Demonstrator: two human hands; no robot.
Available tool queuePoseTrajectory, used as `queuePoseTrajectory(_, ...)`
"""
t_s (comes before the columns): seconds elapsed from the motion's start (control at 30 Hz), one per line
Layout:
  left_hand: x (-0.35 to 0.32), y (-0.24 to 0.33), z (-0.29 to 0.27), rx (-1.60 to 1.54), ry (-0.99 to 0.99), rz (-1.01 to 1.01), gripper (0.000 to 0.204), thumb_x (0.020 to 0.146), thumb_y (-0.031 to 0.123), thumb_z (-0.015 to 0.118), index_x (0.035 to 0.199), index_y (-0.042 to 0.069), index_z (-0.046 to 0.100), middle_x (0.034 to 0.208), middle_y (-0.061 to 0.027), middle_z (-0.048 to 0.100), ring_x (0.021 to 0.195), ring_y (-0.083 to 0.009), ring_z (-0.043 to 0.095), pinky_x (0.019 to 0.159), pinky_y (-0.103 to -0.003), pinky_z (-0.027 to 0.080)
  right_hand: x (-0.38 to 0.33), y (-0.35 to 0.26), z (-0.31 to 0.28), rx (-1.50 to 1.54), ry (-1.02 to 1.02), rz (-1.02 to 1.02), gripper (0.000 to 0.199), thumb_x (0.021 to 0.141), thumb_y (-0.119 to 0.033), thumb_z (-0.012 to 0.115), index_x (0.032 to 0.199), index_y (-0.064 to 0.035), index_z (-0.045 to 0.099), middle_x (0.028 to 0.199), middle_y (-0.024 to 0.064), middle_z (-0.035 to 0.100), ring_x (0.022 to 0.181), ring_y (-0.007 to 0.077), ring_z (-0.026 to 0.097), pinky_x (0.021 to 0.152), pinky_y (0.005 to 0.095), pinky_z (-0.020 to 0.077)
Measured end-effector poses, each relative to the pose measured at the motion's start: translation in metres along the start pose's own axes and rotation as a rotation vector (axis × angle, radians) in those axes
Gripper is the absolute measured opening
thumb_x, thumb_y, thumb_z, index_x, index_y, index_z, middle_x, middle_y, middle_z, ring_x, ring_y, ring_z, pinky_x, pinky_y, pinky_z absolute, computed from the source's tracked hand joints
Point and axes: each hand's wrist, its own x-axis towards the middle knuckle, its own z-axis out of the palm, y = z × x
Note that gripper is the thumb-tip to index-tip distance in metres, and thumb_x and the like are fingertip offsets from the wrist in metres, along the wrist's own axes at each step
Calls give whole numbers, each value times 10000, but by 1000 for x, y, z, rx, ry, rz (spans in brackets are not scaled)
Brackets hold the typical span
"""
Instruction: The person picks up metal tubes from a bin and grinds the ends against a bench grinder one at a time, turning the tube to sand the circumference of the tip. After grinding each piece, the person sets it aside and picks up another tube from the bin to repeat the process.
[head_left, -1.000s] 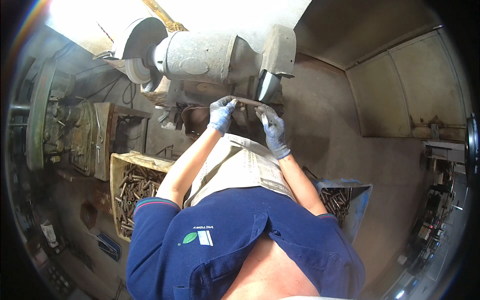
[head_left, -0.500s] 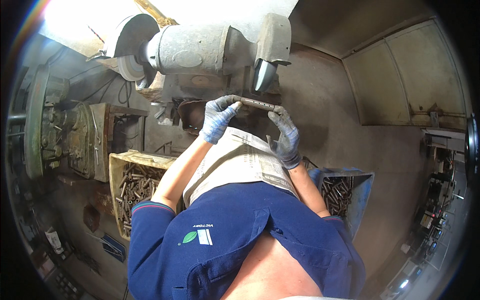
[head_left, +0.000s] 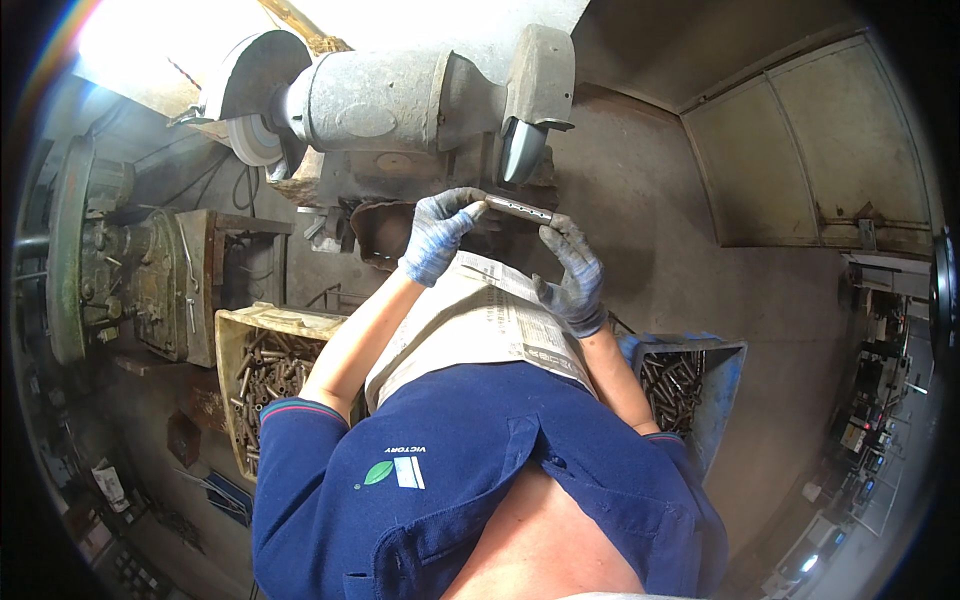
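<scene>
Head view: I hold a short metal rod (head_left: 519, 208) level between both gloved hands, just near of the bench grinder (head_left: 400, 100). My left hand (head_left: 437, 235) pinches its left end in fingertips; my right hand (head_left: 573, 275) pinches the right end. Best, I judge, to keep both pinches firm and fingers off the wheel (head_left: 522, 150). The rod is slim, grey-brown, dull with a bright streak.
</scene>
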Motion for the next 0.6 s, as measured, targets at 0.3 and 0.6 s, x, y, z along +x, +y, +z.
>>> queuePoseTrajectory(0.3, -3, 2, 18, -114, 108, -90, 150, 855, 125, 614, 914, -13, 606, 808, -63, 625, 692, -128, 617, 644, -267, 546, 8, -5, -5, -13, -57, -108, 497, 746, -319, 720, 1129, -26, 596, 1164, 185, 560, 1059, 313, 580, 896, 373, 471)
queuePoseTrajectory(0.6, -2, -4, 26, 34, 181, -74, 126, 834, 109, 648, 816, 1, 586, 705, -23, 577, 593, -76, 546, 543, -241, 519, -5, 0, -3, -44, -56, 42, 451, 776, -295, 676, 1115, -7, 603, 1169, 182, 552, 1107, 310, 536, 949, 382, 415)
